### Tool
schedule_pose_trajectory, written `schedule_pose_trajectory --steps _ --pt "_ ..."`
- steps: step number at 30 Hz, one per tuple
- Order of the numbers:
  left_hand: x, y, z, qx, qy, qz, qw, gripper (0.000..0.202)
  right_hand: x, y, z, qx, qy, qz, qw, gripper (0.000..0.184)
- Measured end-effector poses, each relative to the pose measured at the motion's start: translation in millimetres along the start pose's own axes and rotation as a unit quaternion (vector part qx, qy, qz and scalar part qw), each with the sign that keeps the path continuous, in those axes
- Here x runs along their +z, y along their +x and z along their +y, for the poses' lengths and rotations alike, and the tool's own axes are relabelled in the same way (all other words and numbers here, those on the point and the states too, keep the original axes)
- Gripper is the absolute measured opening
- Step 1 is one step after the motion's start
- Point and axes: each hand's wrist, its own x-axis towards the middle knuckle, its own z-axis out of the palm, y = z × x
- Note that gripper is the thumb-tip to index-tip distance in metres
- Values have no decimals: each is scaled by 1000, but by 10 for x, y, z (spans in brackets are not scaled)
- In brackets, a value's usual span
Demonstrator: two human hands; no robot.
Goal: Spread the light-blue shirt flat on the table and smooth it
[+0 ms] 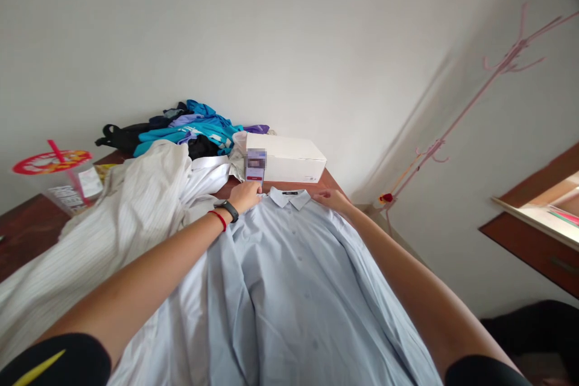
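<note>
A light blue-grey button-up shirt [298, 277] lies front side up, its collar at the far end and its sleeves along both sides. At the shoulder left of the collar, my left hand [245, 196] is closed on the fabric; a dark band and a red cord circle that wrist. My right hand [333, 199] pinches the opposite shoulder, fingers pointing toward the collar. A phone [254, 176] with a lit screen leans upright just beyond my left hand. Both hands partly hide the cloth they grip.
Behind the phone sits a white box [294, 157]. White striped cloth [126, 217] covers the left side, beneath a pile of blue and black clothes [199, 126]. A lidded drink cup [67, 178] stands far left. A pink coat stand [465, 111] leans across the right.
</note>
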Motion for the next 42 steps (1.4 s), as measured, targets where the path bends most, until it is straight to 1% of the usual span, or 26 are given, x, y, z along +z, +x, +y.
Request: schedule_pose_trajectory --steps 1,4,5,7,9,10,11,12,14,15,16,18,20,22,24,26,28,29,30,31,32,34,36,39,40,42 --pt "16 -30 -17 -17 12 -2 1000 28 58 72 -48 -6 4 -17 1000 33" --pt "24 -60 -78 -56 40 -27 997 49 216 244 -167 -14 2 -59 998 31" --pt "7 -48 -99 -58 44 -41 997 53 255 287 -199 -14 -3 -62 998 32" --pt "-56 -4 -141 -46 34 -78 995 52 306 361 -258 -14 -15 -53 998 31" --pt "-131 46 -173 -23 5 -113 993 43 315 416 -319 -14 -21 -26 999 24" --pt "-164 66 -183 -12 -9 -112 994 39 307 436 -351 -14 -23 -8 1000 20" --pt "-191 80 -190 -4 -18 -92 996 36 293 447 -384 -15 -24 13 1000 16" --pt "-209 87 -193 2 -22 -56 998 34 276 450 -416 -17 -24 36 999 13" --pt "-225 84 -196 10 -18 22 1000 30 241 423 -475 -28 -21 82 996 17" --pt "-226 77 -198 10 -15 44 999 29 227 395 -500 -36 -20 105 994 21" --pt "-224 68 -203 9 -14 47 999 30 215 360 -524 -45 -18 126 991 25" --pt "-219 56 -216 13 -34 12 999 35 191 275 -568 -55 -15 164 985 31" --pt "-217 59 -221 34 -105 -38 993 48 153 187 -626 -60 -9 203 977 34" --pt "-217 76 -197 53 -209 -66 974 64 83 100 -716 -80 1 246 966 35" --pt "-229 92 -134 59 -311 -63 946 73 -24 9 -841 -123 11 283 951 33" --pt "-263 88 -48 92 -392 -71 912 73 -154 -85 -986 -170 23 300 938 31" --pt "-328 61 32 162 -454 -95 871 68 -289 -170 -1116 -202 40 295 933 30" --pt "-370 42 64 192 -474 -97 854 64 -353 -204 -1165 -210 52 287 933 30" --pt "-417 21 88 211 -485 -87 844 60 -413 -232 -1202 -213 66 275 935 30" --pt "-466 1 107 216 -486 -62 844 54 -467 -252 -1225 -212 83 261 938 31" --pt "-514 -17 123 213 -476 -28 853 49 -516 -266 -1237 -209 103 247 941 33" --pt "-598 -44 160 198 -432 44 879 44 -599 -281 -1243 -199 145 222 944 36" --pt "-653 -61 216 185 -381 114 899 47 -668 -286 -1248 -191 181 210 942 37" --pt "-654 -74 310 162 -314 206 912 56 -745 -280 -1282 -180 202 228 935 36" --pt "-632 -75 326 152 -294 226 916 58 -761 -271 -1295 -178 199 235 935 36" --pt "-559 -69 314 132 -254 238 928 57 -766 -242 -1303 -176 179 244 937 35"
